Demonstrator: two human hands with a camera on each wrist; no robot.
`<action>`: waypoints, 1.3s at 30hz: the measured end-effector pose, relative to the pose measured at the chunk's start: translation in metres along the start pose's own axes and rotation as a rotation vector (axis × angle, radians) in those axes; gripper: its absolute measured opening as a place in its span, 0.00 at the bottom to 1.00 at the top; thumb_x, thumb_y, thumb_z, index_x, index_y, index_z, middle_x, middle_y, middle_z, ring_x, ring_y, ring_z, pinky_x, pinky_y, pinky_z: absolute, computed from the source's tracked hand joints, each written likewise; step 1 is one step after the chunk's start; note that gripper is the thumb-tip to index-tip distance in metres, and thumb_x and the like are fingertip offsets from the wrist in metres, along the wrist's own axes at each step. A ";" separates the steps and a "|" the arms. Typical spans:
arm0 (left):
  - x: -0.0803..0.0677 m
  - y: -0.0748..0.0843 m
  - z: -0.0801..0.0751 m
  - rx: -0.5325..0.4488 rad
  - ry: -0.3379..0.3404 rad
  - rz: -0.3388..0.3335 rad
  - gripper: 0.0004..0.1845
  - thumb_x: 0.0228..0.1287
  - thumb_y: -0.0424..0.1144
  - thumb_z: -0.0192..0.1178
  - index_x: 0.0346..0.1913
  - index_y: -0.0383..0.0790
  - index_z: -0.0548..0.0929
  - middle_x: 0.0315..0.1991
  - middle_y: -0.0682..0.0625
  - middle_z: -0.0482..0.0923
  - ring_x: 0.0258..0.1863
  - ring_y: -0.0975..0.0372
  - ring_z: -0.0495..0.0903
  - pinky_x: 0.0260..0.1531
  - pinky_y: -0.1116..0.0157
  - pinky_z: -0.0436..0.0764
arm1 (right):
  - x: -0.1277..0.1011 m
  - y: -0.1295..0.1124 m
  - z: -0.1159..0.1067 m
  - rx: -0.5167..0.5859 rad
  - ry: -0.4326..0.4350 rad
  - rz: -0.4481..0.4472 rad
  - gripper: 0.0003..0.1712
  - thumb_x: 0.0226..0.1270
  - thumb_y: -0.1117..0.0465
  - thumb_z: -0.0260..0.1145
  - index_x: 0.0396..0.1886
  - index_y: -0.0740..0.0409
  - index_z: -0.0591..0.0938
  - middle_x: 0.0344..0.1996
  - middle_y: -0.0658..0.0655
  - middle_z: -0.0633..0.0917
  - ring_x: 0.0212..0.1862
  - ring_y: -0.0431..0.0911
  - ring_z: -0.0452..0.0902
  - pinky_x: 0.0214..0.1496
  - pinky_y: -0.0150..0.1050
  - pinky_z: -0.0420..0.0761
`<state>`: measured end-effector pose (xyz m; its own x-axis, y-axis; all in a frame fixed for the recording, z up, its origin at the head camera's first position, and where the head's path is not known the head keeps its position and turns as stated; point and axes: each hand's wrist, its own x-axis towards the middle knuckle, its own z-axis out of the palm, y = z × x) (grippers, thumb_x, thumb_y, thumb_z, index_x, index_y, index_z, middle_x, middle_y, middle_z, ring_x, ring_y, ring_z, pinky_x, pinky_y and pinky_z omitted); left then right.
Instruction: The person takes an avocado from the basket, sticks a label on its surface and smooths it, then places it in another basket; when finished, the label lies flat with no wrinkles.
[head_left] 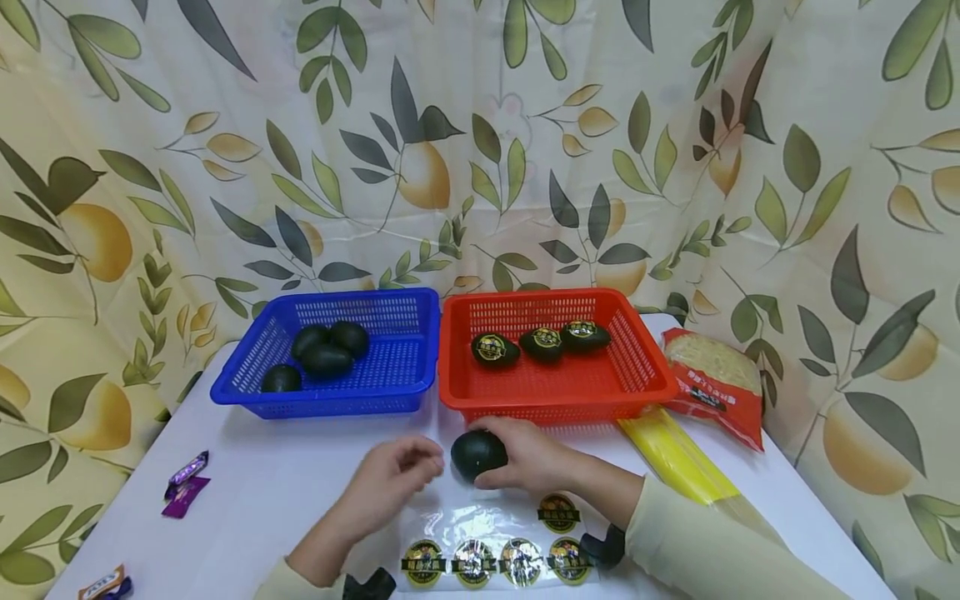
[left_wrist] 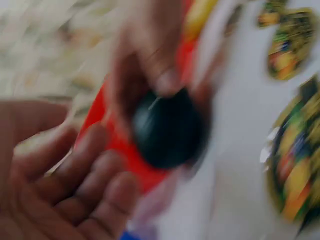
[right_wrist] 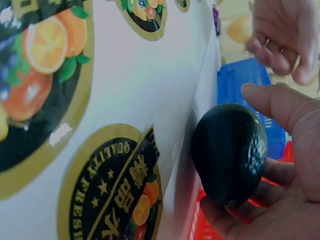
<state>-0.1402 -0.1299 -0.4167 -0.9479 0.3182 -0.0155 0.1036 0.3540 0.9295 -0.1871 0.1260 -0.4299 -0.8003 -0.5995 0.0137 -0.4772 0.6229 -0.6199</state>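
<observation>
While gripped between the thumb and fingers of the right hand (head_left: 534, 457), shows as one dark green avocado (head_left: 477, 455), just in front of the red basket (head_left: 555, 381); pear-shaped, glossy and finely pebbled in the right wrist view. Contact with the white table (head_left: 262, 483): cannot tell. Close beside the fruit but apart from it, the left hand (head_left: 386, 479), with fingers loosely bent and a narrow gap between them and the thumb.

Count eight avocados in all: the one in the grip, four dark avocados (head_left: 327, 361) in the blue basket (head_left: 392, 360), three avocados with round stickers (head_left: 542, 343) in the red one. Two baskets, side by side, both of rectangular plastic with pierced, latticed walls. Nearer the front edge, one clear, shiny sheet (head_left: 480, 517) with five round labels (head_left: 558, 513) showing, one above a row of four; black and gold, with printed fruit and a banner.

At right, one crinkled red plastic bag (head_left: 712, 383) with pale contents and one long, flat yellow package (head_left: 671, 454). At left, two shiny purple wrapped pieces (head_left: 185, 497); lower down, one orange-and-white wrapped piece (head_left: 102, 582) against a dark one. Behind, leaf-and-fruit-printed fabric (head_left: 450, 83), softly creased.
</observation>
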 end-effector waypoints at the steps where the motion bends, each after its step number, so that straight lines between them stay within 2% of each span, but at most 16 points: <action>1: -0.003 0.005 0.010 0.124 -0.072 0.046 0.12 0.72 0.40 0.65 0.51 0.37 0.85 0.40 0.52 0.87 0.38 0.64 0.82 0.38 0.67 0.84 | 0.000 0.000 -0.001 -0.004 0.003 0.002 0.39 0.60 0.47 0.79 0.68 0.52 0.76 0.59 0.52 0.83 0.58 0.49 0.78 0.61 0.53 0.79; 3: -0.006 0.012 0.028 0.345 -0.173 0.136 0.11 0.71 0.43 0.66 0.50 0.44 0.88 0.42 0.56 0.87 0.40 0.67 0.82 0.41 0.66 0.84 | 0.000 0.000 -0.003 -0.012 0.008 -0.001 0.39 0.60 0.48 0.79 0.68 0.51 0.76 0.59 0.51 0.83 0.58 0.48 0.78 0.62 0.53 0.79; 5: -0.007 0.016 0.044 0.510 -0.219 0.194 0.12 0.70 0.44 0.68 0.51 0.46 0.88 0.46 0.57 0.86 0.45 0.67 0.83 0.47 0.63 0.85 | -0.001 0.000 -0.005 -0.009 0.004 0.011 0.38 0.61 0.48 0.78 0.68 0.49 0.75 0.60 0.50 0.82 0.59 0.48 0.77 0.64 0.53 0.79; 9: -0.007 0.014 0.069 0.759 -0.198 0.308 0.13 0.65 0.44 0.71 0.51 0.47 0.89 0.48 0.56 0.85 0.51 0.64 0.84 0.53 0.61 0.85 | -0.003 0.000 -0.007 0.004 0.004 0.036 0.38 0.61 0.48 0.78 0.69 0.50 0.75 0.62 0.51 0.81 0.62 0.49 0.76 0.67 0.55 0.78; 13: -0.004 0.009 0.088 0.880 -0.166 0.410 0.11 0.65 0.45 0.69 0.47 0.47 0.89 0.41 0.55 0.82 0.42 0.65 0.82 0.42 0.66 0.84 | -0.010 -0.001 -0.009 -0.007 0.027 0.048 0.38 0.62 0.51 0.77 0.71 0.51 0.74 0.65 0.53 0.80 0.65 0.50 0.76 0.69 0.56 0.77; 17: 0.002 0.009 0.103 0.920 -0.115 0.457 0.06 0.68 0.45 0.65 0.42 0.50 0.88 0.33 0.55 0.79 0.31 0.66 0.79 0.28 0.67 0.79 | -0.020 -0.001 -0.014 -0.022 0.061 0.050 0.37 0.63 0.55 0.75 0.71 0.50 0.74 0.67 0.52 0.78 0.65 0.49 0.76 0.70 0.54 0.77; 20: 0.006 0.009 0.108 0.922 -0.087 0.438 0.05 0.68 0.46 0.65 0.39 0.51 0.88 0.27 0.56 0.77 0.25 0.65 0.77 0.21 0.66 0.73 | -0.030 0.000 -0.017 -0.017 0.078 0.040 0.35 0.64 0.57 0.74 0.71 0.50 0.74 0.66 0.51 0.78 0.64 0.48 0.77 0.70 0.53 0.77; 23: 0.008 0.008 0.111 0.923 -0.105 0.389 0.07 0.67 0.48 0.66 0.41 0.52 0.89 0.24 0.56 0.76 0.23 0.66 0.75 0.19 0.66 0.71 | -0.045 0.002 -0.019 -0.031 0.077 0.045 0.31 0.66 0.57 0.73 0.68 0.50 0.77 0.63 0.49 0.80 0.62 0.46 0.77 0.68 0.54 0.78; 28: 0.011 0.010 0.110 0.917 -0.189 0.275 0.17 0.66 0.52 0.69 0.54 0.52 0.89 0.31 0.55 0.81 0.28 0.65 0.78 0.27 0.66 0.77 | -0.071 0.008 -0.020 -0.147 -0.017 0.092 0.19 0.66 0.56 0.74 0.55 0.51 0.86 0.46 0.45 0.85 0.48 0.39 0.78 0.57 0.45 0.82; 30: 0.012 0.012 0.109 0.892 -0.215 0.234 0.19 0.65 0.52 0.70 0.57 0.53 0.89 0.33 0.55 0.83 0.31 0.64 0.80 0.31 0.65 0.79 | -0.078 0.010 -0.019 -0.194 -0.064 0.120 0.16 0.64 0.55 0.75 0.51 0.51 0.88 0.41 0.43 0.84 0.43 0.36 0.76 0.53 0.44 0.82; 32: 0.014 0.012 0.109 0.863 -0.230 0.203 0.19 0.65 0.51 0.71 0.57 0.53 0.89 0.35 0.54 0.84 0.33 0.64 0.81 0.35 0.64 0.81 | -0.083 0.011 -0.018 -0.226 -0.090 0.147 0.14 0.63 0.54 0.76 0.48 0.50 0.88 0.39 0.41 0.83 0.41 0.35 0.76 0.53 0.44 0.82; 35: 0.016 0.013 0.108 0.809 -0.241 0.156 0.19 0.63 0.50 0.72 0.56 0.54 0.90 0.34 0.55 0.84 0.34 0.65 0.80 0.38 0.64 0.81 | -0.087 0.012 -0.015 -0.257 -0.085 0.158 0.12 0.62 0.54 0.77 0.45 0.48 0.88 0.37 0.40 0.82 0.40 0.34 0.75 0.52 0.44 0.83; 39: 0.018 0.012 0.109 0.776 -0.258 0.139 0.19 0.63 0.50 0.73 0.56 0.54 0.90 0.31 0.57 0.82 0.31 0.68 0.75 0.38 0.65 0.80 | -0.090 0.012 -0.013 -0.253 -0.054 0.148 0.08 0.61 0.56 0.78 0.35 0.44 0.85 0.32 0.40 0.78 0.36 0.35 0.72 0.44 0.39 0.78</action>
<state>-0.1227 -0.0237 -0.4459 -0.8223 0.5618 -0.0912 0.4822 0.7728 0.4126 -0.1252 0.1941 -0.4290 -0.8507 -0.5145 -0.1079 -0.4376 0.8068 -0.3970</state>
